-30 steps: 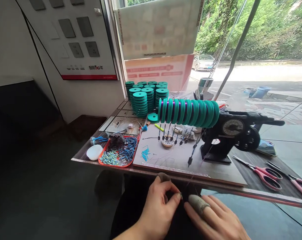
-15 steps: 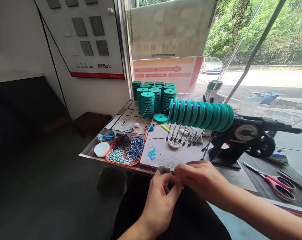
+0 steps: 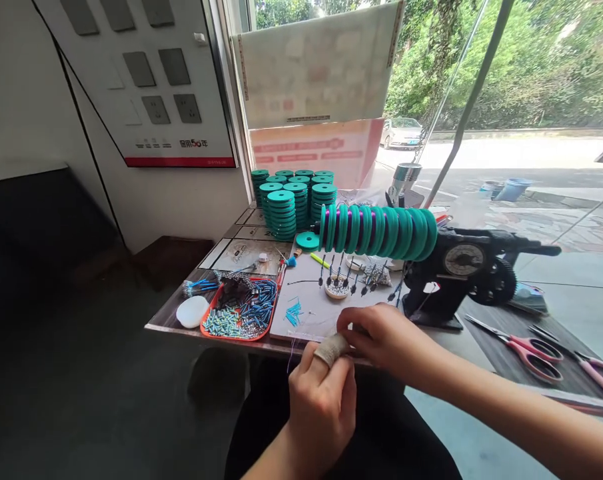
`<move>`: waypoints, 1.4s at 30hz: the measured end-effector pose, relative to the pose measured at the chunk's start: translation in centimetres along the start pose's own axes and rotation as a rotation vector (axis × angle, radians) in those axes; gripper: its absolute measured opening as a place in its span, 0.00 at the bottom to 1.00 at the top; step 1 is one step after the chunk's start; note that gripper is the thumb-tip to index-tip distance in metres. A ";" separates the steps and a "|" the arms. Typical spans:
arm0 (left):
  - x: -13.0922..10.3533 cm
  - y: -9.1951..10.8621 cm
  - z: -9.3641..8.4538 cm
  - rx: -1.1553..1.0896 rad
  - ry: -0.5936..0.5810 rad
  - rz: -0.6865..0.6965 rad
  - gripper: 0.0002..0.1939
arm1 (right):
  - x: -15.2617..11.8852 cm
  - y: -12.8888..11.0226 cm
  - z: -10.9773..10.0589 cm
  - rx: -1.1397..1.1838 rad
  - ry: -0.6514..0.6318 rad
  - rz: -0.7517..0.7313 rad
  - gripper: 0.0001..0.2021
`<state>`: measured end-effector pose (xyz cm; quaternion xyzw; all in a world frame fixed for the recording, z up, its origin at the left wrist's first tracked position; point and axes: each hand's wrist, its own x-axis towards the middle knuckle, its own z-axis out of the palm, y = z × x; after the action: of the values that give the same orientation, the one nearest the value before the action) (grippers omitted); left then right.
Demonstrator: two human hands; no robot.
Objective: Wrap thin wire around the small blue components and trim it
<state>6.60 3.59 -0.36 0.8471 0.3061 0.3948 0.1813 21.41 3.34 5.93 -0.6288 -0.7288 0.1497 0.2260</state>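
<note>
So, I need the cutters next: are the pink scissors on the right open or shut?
Open. The pink scissors lie flat on the table, blades spread apart in a narrow V.

Wall display board (image 3: 146, 87): "50" legible.

The left hand (image 3: 324, 400) rises from six o'clock, fist loosely curled, a finger cot on its raised fingertip. The right hand (image 3: 381, 337) reaches in from four o'clock, fingers pinched against the left's fingertip.
</note>
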 end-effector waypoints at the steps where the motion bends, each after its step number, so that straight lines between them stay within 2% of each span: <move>1: 0.0 -0.1 0.0 -0.005 -0.014 0.008 0.13 | 0.2 -0.1 -0.1 0.002 -0.018 0.004 0.08; 4: 0.1 -0.1 0.0 -0.078 -0.042 -0.011 0.13 | 0.9 -0.3 -0.3 0.001 -0.051 0.007 0.10; 7: 0.2 0.3 -0.3 -0.264 -0.035 -0.148 0.11 | 1.0 -0.4 -0.5 -0.029 -0.024 -0.013 0.10; 9: 0.4 0.6 -0.5 -0.482 -0.039 -0.331 0.08 | 0.1 -0.4 -0.6 -0.050 0.018 -0.036 0.08; 11: 0.6 0.8 -0.8 -0.765 -0.107 -0.592 0.06 | -1.7 0.0 -0.6 -0.093 0.127 -0.118 0.09; 12: 0.7 0.8 -0.9 -0.907 -0.161 -0.736 0.05 | -2.8 0.3 -0.5 -0.129 0.198 -0.185 0.10; 13: 0.8 0.8 -1.0 -1.033 -0.218 -0.870 0.03 | -4.0 0.7 -0.3 -0.193 0.330 -0.312 0.12; 15: 0.8 0.7 -0.9 -1.218 -0.317 -1.076 0.02 | -6.3 1.5 0.5 -0.299 0.456 -0.524 0.12; 17: 0.7 0.6 -0.8 -1.316 -0.350 -1.195 0.05 | -7.9 2.2 1.7 -0.335 0.418 -0.636 0.14; 20: 0.5 0.5 -0.4 -1.385 -0.342 -1.293 0.08 | -8.7 2.8 3.7 -0.364 0.377 -0.681 0.15; 23: 0.4 0.6 -0.3 -1.426 -0.329 -1.348 0.10 | -8.3 3.0 5.0 -0.339 0.461 -0.672 0.13; 25: 0.5 0.6 -0.4 -1.439 -0.324 -1.351 0.09 | -8.3 3.1 5.7 -0.219 0.512 -0.627 0.12; 27: 0.5 0.7 -0.6 -1.461 -0.330 -1.322 0.08 | -8.5 3.2 6.4 0.056 0.489 -0.436 0.11; 28: 0.6 0.7 -0.7 -1.474 -0.342 -1.310 0.07 | -8.8 3.3 6.9 0.267 0.423 -0.269 0.10; 30: 0.6 0.6 -0.7 -1.488 -0.376 -1.308 0.07 | -9.3 3.4 7.8 0.721 0.208 0.094 0.15; 32: 0.7 0.6 -0.6 -1.463 -0.387 -1.326 0.08 | -9.8 3.5 8.6 1.013 0.001 0.296 0.21; 34: 0.7 0.7 -0.4 -1.410 -0.366 -1.304 0.07 | -10.1 3.5 9.3 1.098 -0.069 0.312 0.24; 37: 0.8 0.9 -0.4 -1.343 -0.361 -1.197 0.04 | -10.6 3.6 9.8 1.100 -0.099 0.265 0.22; 42: 0.9 1.1 -0.5 -1.324 -0.378 -1.145 0.04 | -10.6 3.6 9.3 1.001 -0.025 0.235 0.13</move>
<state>7.09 3.35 1.08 0.3375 0.3563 0.1936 0.8495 20.73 -5.87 -5.31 -0.5193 -0.4947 0.5123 0.4723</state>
